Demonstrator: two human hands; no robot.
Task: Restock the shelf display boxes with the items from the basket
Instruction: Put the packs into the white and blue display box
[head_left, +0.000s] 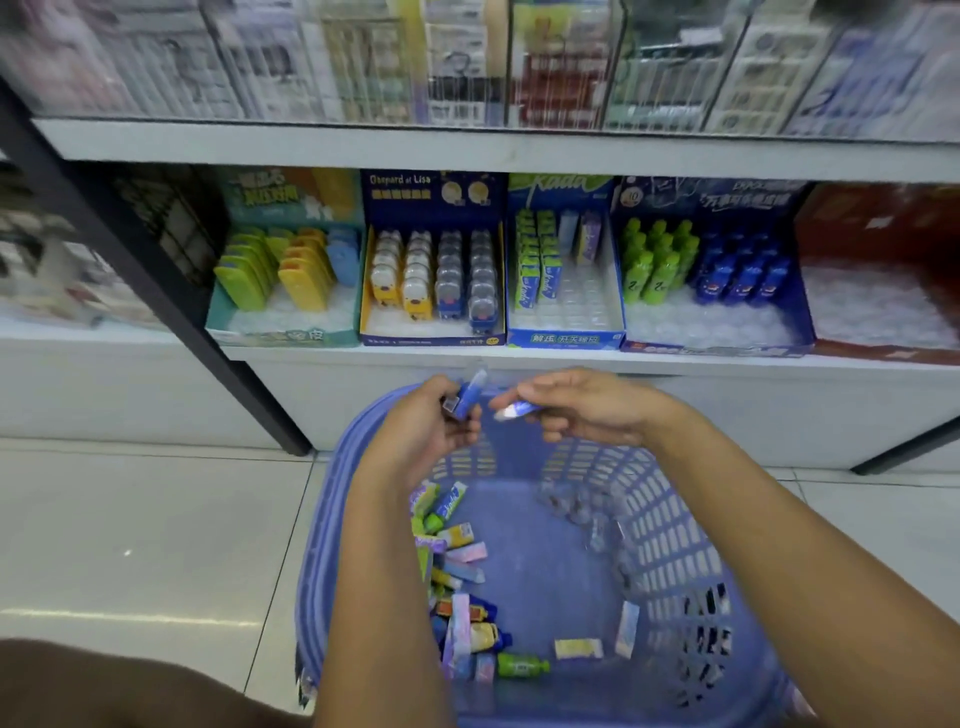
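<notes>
L hand (426, 426) grip curled round 1 blue pack (464, 402); R hand (587, 410) grip pinches 1 blue-white tube (514, 410), both over basket (332, 493) far rim. Prob light, stiff, glossy so slippery: hold by long sides. Approx 15+ more loose in basket. 5 display boxes (566, 339) on shelf.

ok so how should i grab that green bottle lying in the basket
Probably pinch the green bottle across its wide body, not the narrow cap end, coming straight down from above: it lies on its side on the basket floor, cap to the right, with other items packed against its left end.
</notes>
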